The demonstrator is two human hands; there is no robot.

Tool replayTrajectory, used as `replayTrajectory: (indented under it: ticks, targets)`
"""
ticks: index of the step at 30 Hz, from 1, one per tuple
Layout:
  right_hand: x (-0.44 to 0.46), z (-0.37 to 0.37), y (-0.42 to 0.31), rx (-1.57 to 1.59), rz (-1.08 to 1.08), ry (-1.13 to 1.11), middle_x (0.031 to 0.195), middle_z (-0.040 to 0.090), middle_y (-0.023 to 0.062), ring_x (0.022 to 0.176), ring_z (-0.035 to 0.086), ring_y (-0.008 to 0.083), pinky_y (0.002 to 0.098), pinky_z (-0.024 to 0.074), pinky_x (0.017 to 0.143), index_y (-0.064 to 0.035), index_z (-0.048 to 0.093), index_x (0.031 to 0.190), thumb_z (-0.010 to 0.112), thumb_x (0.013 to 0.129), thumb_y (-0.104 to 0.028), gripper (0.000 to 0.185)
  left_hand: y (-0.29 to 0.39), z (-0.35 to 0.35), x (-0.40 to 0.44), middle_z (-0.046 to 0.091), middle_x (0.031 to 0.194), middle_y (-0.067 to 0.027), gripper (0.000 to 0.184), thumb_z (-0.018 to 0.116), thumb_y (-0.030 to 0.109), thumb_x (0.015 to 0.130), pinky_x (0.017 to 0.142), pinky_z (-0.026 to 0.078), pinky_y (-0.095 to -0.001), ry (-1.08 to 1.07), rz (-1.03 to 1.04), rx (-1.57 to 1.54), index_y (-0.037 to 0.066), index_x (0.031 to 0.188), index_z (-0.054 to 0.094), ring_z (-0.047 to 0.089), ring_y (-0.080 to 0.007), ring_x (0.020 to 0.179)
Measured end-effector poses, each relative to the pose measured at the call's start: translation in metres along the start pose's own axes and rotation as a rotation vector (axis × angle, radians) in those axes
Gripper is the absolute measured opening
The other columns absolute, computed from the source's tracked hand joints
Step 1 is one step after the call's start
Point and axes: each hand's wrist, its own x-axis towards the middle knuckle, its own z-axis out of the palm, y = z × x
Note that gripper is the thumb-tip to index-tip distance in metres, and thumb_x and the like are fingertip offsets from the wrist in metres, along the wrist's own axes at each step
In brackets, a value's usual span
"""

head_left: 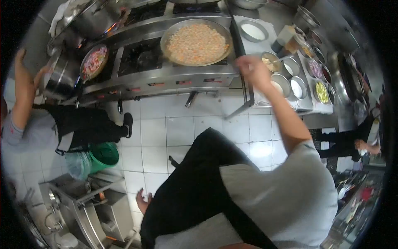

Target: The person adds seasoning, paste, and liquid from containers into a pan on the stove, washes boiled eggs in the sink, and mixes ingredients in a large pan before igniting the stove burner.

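Observation:
My right hand (252, 69) reaches out between the stove and the side table, smeared by motion, so its fingers do not show clearly. To its left a wide pan (198, 43) of chopped orange and pale food sits on the stove (159, 81). Close on its right stands a small metal bowl (271, 61) with pale pieces and a utensil in it. Low beside my dark apron, my left hand (143, 201) hangs over the floor with its fingers apart, holding nothing.
A co-worker (33, 120) stands at left beside a large pot (62, 76) and a pan (94, 62) of mixed vegetables. The side table (259, 97) holds several bowls. A green bin (103, 155) stands lower left. Another person (369, 137) is far right.

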Motion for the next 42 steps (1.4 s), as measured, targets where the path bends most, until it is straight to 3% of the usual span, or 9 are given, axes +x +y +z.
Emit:
replayTrajectory:
  ticks: [3,4,8,13,17,21,29,35,42]
  targets:
    - [0.007,-0.072,0.021,-0.212,0.468,0.011,0.086,0.066,0.0122,0.079,0.062,0.0223,0.032,0.0474,0.074,-0.0032,0.064,0.097,0.057,0.082,-0.02,0.024,0.029,-0.015,0.021,0.052,0.116,-0.0231,0.045,0.068,0.015,0.072,0.094,0.036,-0.0455,0.025,0.075,0.261,0.004,0.114,0.055,0.045,-0.0391,0.112]
    - [-0.011,-0.065,0.028,0.09,0.325,0.319,0.088,0.063,0.0137,0.079,0.06,0.0192,0.0313,0.0479,0.071,-0.0007,0.06,0.091,0.057,0.084,-0.02,0.021,0.041,-0.023,0.043,0.052,0.117,-0.0229,0.044,0.066,0.016,0.073,0.095,0.036,-0.0454,0.094,0.103,0.305,0.005,0.114,0.055,0.043,-0.0392,0.114]
    - [-0.054,-0.003,0.079,-0.273,-0.095,0.456,0.081,0.058,0.0136,0.074,0.054,0.0227,0.0333,0.0448,0.069,0.0029,0.058,0.084,0.064,0.082,-0.017,0.021,0.137,-0.059,0.127,0.048,0.121,-0.0208,0.036,0.063,0.015,0.075,0.097,0.036,-0.0406,0.252,0.314,0.193,0.007,0.11,0.057,0.043,-0.0368,0.115]
    - [-0.142,0.2,0.17,-0.229,0.087,-0.529,0.084,0.06,0.0178,0.078,0.056,0.0267,0.0313,0.0461,0.071,0.002,0.059,0.094,0.053,0.089,-0.025,0.028,0.177,-0.105,0.158,0.053,0.106,-0.0142,0.012,0.06,0.012,0.078,0.077,0.047,-0.0372,0.365,0.333,0.105,0.006,0.088,0.058,0.054,-0.0306,0.096]
    - [-0.146,0.316,0.095,-0.195,-0.026,-1.185,0.085,0.06,0.0176,0.079,0.057,0.0266,0.0318,0.0461,0.072,0.0013,0.059,0.094,0.052,0.088,-0.026,0.029,0.092,-0.169,0.134,0.059,0.085,-0.0157,0.016,0.06,0.02,0.078,0.07,0.045,-0.0405,0.645,0.085,0.16,0.004,0.078,0.059,0.056,-0.0337,0.083]
    - [-0.124,0.405,-0.046,-0.061,-0.249,-1.356,0.086,0.06,0.0175,0.079,0.057,0.0265,0.0324,0.0461,0.073,0.0005,0.059,0.095,0.052,0.088,-0.027,0.029,-0.027,-0.262,0.063,0.062,0.083,-0.0199,0.04,0.053,0.042,0.082,0.073,0.046,-0.0427,0.805,-0.554,0.205,0.004,0.078,0.063,0.058,-0.0366,0.082]
    - [-0.164,0.516,-0.235,-0.114,-0.407,-1.482,0.087,0.061,0.0172,0.081,0.057,0.0263,0.0334,0.0461,0.074,-0.001,0.059,0.096,0.051,0.088,-0.03,0.031,-0.334,-0.387,-0.121,0.063,0.088,-0.0209,0.039,0.052,0.038,0.083,0.079,0.046,-0.0412,1.254,-0.993,-0.068,0.002,0.084,0.065,0.06,-0.0342,0.09]
    - [-0.189,0.575,-0.301,-0.336,-0.394,-1.556,0.087,0.061,0.0171,0.082,0.058,0.0262,0.0343,0.0461,0.075,-0.0021,0.06,0.097,0.05,0.088,-0.032,0.032,-0.387,-0.474,-0.19,0.056,0.114,-0.0185,0.035,0.048,0.025,0.085,0.089,0.044,-0.0397,0.847,-1.482,0.297,0.006,0.115,0.05,0.054,-0.0323,0.106]
    - [-0.214,0.688,-0.446,-0.289,-0.596,-1.638,0.088,0.062,0.0168,0.083,0.058,0.0261,0.0352,0.0461,0.076,-0.0034,0.06,0.098,0.049,0.087,-0.034,0.034,-0.44,-0.552,-0.221,0.052,0.116,-0.0183,0.027,0.043,0.016,0.086,0.086,0.046,-0.041,1.043,-1.559,0.447,0.004,0.11,0.049,0.051,-0.0336,0.109]
